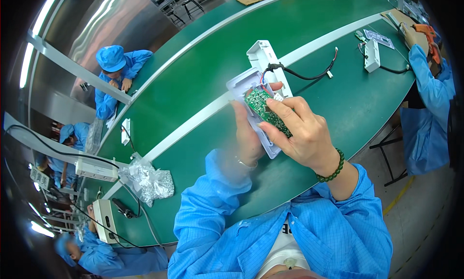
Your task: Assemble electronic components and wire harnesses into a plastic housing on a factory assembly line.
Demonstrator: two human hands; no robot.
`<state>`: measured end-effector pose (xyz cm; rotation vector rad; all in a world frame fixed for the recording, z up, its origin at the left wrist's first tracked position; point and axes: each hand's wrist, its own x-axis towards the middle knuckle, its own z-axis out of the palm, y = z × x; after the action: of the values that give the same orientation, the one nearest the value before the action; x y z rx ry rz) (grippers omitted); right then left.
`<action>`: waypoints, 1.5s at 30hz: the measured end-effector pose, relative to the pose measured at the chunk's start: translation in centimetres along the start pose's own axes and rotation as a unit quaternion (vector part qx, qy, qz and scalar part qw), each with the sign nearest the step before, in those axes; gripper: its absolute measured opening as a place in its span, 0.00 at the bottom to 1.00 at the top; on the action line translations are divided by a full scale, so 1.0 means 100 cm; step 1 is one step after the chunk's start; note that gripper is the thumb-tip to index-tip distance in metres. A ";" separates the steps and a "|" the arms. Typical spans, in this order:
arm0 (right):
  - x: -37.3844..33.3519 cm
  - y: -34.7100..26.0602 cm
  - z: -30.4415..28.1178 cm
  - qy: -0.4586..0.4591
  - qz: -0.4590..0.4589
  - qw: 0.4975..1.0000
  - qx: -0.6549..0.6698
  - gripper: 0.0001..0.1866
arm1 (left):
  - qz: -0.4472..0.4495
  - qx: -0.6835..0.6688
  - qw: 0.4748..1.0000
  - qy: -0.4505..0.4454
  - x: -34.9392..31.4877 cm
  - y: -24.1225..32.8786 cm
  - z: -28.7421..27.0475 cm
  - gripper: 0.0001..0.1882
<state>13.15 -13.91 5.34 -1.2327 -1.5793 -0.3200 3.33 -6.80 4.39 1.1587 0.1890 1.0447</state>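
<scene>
My left hand (247, 136) grips a white plastic housing half (238, 84) from its left side and underneath, with fingertips showing at its far right edge. A green circuit board (256, 99), dense with components and solder points, lies tilted over the open side of that housing. Thumb and index finger of my right hand (304, 131) pinch the board near its middle. Red and blue wires run from the board's far end toward a black cable (309, 78) with small connectors. Just beyond, a second white housing piece (262, 52) rests on the green table; the wires pass over it.
White rails (193, 120) run along the green table (208, 66). To the left lie a clear plastic bag (152, 182), a white box (95, 170) and a beige metal box (105, 216). A cabled white case (371, 56) sits at right, near a co-worker with an orange tool (427, 35).
</scene>
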 end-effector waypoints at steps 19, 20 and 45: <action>0.006 -0.012 -0.005 -0.046 0.041 0.997 -0.053 0.18 | 0.052 0.024 0.998 -0.037 0.002 -0.010 -0.001 0.40; 0.006 -0.011 -0.005 -0.038 0.034 0.997 -0.052 0.18 | 0.054 0.029 0.997 -0.036 0.002 -0.009 -0.001 0.40; 0.008 -0.016 -0.005 -0.017 0.014 0.999 -0.025 0.20 | 0.070 -0.117 0.989 -0.060 -0.003 -0.012 0.004 0.38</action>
<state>12.17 -14.54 6.83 -1.3033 -1.5899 -0.3256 4.08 -7.30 3.49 1.0274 -0.1093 1.0847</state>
